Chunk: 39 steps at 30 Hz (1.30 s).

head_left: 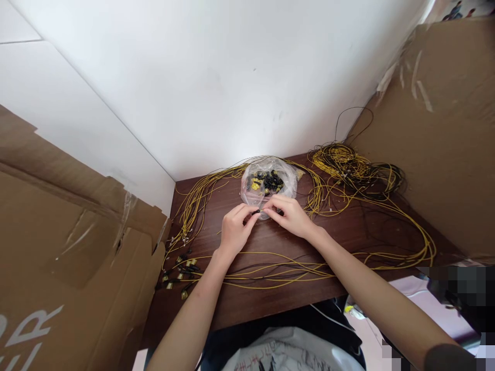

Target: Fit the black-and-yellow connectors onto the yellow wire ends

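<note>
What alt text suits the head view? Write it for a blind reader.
The left hand pinches a small black part, the right hand close beside it, in front of a clear bag of black and yellow parts. Yellow wires loop across the dark table, with cardboard on both sides.

small black part (256,211) — tiny, held mid-scene | clear bag (266,178) — crumpled, open, black-and-yellow pieces inside, just beyond
</note>
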Available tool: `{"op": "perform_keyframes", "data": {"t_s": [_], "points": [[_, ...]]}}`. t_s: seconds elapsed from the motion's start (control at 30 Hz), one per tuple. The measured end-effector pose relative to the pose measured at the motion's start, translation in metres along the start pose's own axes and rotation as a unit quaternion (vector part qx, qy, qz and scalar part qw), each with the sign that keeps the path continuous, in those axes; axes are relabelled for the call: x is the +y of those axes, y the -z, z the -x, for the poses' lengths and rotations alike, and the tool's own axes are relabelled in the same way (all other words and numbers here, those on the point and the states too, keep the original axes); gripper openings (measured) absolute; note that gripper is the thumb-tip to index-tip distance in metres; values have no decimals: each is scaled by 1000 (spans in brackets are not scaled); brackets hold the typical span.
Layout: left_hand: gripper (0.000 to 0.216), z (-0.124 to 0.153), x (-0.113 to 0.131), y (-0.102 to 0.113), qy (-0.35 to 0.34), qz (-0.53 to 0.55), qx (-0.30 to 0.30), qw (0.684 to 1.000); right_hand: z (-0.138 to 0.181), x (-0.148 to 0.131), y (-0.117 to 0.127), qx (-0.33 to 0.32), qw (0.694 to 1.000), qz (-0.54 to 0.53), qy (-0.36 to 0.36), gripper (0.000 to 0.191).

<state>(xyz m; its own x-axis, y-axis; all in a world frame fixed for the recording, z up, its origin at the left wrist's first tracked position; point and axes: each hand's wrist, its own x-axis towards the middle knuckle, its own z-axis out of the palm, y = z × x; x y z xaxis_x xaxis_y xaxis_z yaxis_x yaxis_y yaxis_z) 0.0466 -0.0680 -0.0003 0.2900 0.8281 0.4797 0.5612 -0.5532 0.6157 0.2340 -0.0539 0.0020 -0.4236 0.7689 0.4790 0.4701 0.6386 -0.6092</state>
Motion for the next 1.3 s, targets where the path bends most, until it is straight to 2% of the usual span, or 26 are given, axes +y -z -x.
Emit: {"op": "perform_keyframes", "data": {"t_s": [0.33, 0.5, 0.63, 0.8, 0.93, 1.1, 1.3], "points": [[15, -1, 2, 0, -8, -8, -20, 1000, 0, -1, 1, -18, 1000, 1, 7, 15], [21, -2, 2, 1, 32, 46, -14, 998, 0, -1, 3, 2, 1000, -8, 7, 15], [17, -3, 2, -1, 48, 67, -14, 996, 0, 1, 5, 9, 1000, 5, 1, 14], [18, -4, -1, -5, 112, 143, -2, 983, -1, 5, 8, 26, 999, 22, -14, 13], [19, -4, -2, -7, 132, 160, -4, 978, 0, 4, 9, 26, 1000, 15, -5, 13], [21, -3, 0, -7, 135, 174, -17, 975, 1, 2, 6, 2, 1000, 3, 0, 13], [18, -3, 3, -6, 93, 142, -32, 985, 1, 1, 4, -11, 1000, 2, 9, 13]]}}
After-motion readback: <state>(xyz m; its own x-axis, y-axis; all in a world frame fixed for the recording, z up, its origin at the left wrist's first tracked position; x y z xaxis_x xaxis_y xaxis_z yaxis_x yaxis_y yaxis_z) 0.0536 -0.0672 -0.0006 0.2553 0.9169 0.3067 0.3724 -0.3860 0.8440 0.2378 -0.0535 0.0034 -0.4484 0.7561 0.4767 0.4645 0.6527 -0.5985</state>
